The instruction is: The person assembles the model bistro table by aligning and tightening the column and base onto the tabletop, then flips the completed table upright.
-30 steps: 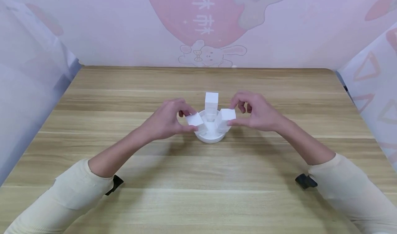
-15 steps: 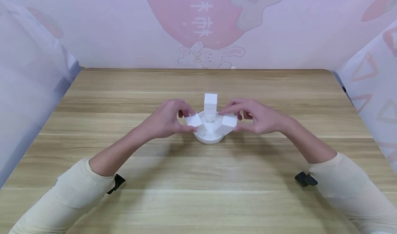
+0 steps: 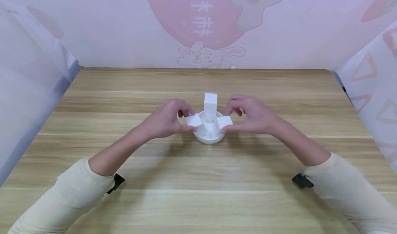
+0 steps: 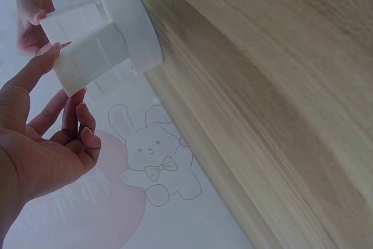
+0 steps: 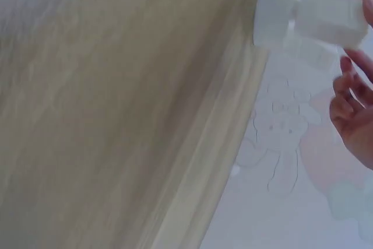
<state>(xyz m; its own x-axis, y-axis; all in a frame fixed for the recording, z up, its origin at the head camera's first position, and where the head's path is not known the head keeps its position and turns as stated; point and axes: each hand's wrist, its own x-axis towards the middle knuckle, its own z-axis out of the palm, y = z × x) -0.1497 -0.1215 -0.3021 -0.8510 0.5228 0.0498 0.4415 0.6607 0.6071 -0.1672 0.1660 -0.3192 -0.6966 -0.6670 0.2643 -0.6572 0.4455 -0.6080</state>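
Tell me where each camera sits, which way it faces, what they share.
Head: on the head, facing forward and down at the wood-grain table; left hand, right hand and cream sleeves show.
Left wrist: worn there, facing the white rectangular block the left hand pinches; both hands show.
Right wrist: worn there, facing another white rectangular block; right hand partly shows.
Wrist views share the round white base and outlined rabbit drawing.

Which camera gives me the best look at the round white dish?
The head view: it shows the round white dish from above, rim and inside, though white blocks cover parts. The left wrist view shows its outer wall; the right wrist view shows only part, cut by the top edge.
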